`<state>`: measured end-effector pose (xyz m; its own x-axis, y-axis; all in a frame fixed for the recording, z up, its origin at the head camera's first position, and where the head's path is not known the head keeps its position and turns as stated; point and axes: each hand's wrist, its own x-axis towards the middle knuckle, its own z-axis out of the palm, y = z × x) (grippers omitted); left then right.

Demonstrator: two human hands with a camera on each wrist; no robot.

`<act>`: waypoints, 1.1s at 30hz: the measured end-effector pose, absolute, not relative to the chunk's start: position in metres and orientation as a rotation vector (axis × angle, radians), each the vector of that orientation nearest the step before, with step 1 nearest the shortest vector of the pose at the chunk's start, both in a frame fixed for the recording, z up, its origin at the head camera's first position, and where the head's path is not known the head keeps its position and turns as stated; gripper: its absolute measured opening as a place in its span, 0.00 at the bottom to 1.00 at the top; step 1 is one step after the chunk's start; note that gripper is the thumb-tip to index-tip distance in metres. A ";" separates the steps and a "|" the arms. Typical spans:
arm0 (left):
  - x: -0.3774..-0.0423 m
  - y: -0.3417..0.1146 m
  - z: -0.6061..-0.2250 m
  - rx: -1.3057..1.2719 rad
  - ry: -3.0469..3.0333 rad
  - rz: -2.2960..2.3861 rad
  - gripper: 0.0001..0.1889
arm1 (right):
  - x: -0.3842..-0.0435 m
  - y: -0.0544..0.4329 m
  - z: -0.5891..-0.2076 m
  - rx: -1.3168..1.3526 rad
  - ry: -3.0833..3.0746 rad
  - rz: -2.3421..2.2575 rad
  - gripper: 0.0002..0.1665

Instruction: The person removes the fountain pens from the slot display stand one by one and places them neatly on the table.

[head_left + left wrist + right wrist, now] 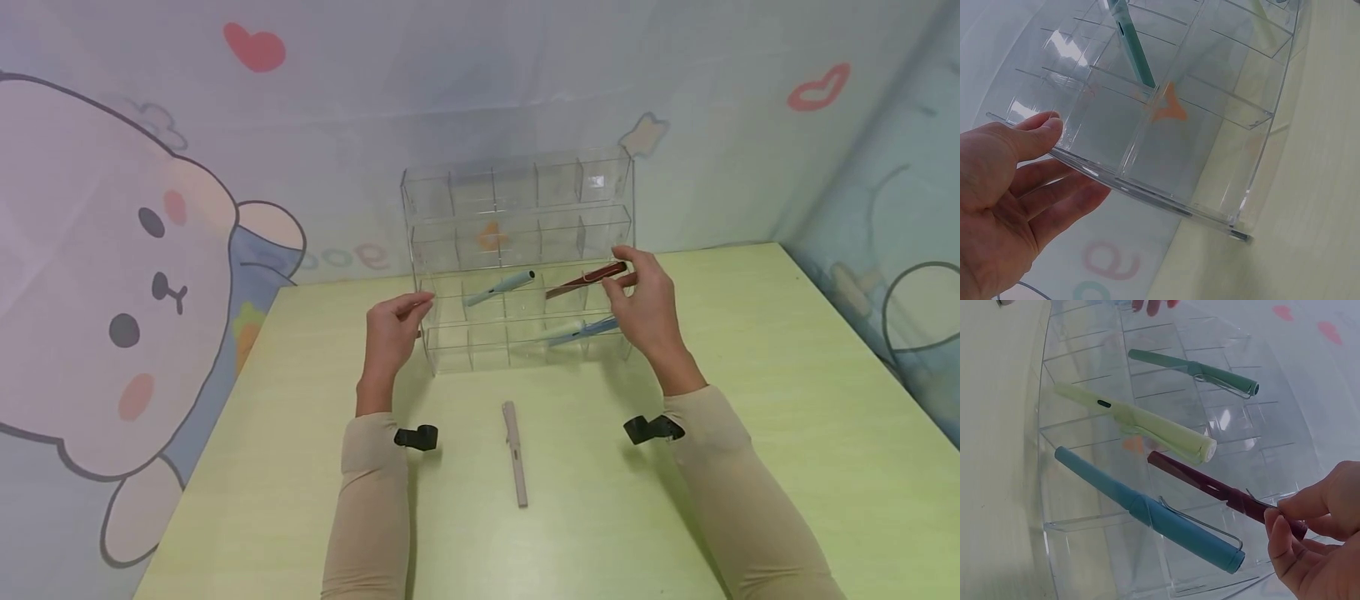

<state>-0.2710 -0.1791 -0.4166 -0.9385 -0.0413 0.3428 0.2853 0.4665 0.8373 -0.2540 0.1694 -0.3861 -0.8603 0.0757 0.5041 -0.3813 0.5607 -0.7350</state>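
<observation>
My right hand [648, 304] pinches the cap end of a dark red clip pen [1200, 484] between thumb and fingers. The pen slants over the right part of a clear acrylic tiered rack [472, 196], its far end down at a lower-middle compartment. At the rack's left side, my left hand [1004, 194] grips the side panel's edge, thumb on one face and fingers on the other. A teal-green pen [501, 287] leans in the same tier as the red one. Lower down, a pale yellow-green pen [1147, 425] and a blue pen [1154, 512] lean in the front tier.
A beige-pink pen [515, 454] lies on the pale yellow-green table [247, 467] in front of the rack, between my forearms. Behind the rack hangs a printed cloth backdrop [480, 75]. Black wrist cameras stick out inward from both sleeves.
</observation>
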 end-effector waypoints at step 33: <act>-0.271 -0.181 -0.418 -0.226 -2.389 -1.490 0.10 | -0.258 0.163 -0.391 0.141 -2.284 1.363 0.19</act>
